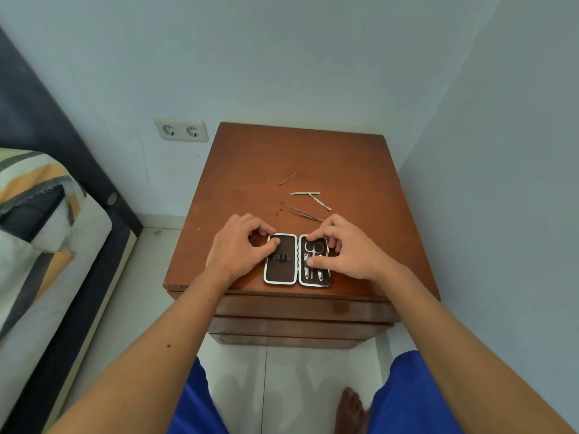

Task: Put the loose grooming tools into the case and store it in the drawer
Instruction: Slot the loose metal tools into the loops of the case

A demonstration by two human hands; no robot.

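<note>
My right hand (pixel 347 249) covers the right edge of the open case (pixel 297 260); I can't tell which tools sit under its fingers. The thin sliver (pixel 287 179) at twelve o'clock of the case is too small to identify. Drawer fronts (pixel 300 321) show no handles from here.

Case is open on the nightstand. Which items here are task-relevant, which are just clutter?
Relevant:
open case
tweezers
two crossed flat tools
thin curved pick
nightstand drawers
left hand, right hand, both resting on the case halves

Not relevant:
wall socket
bed with patterned bedding
small dark specks on the top
</note>
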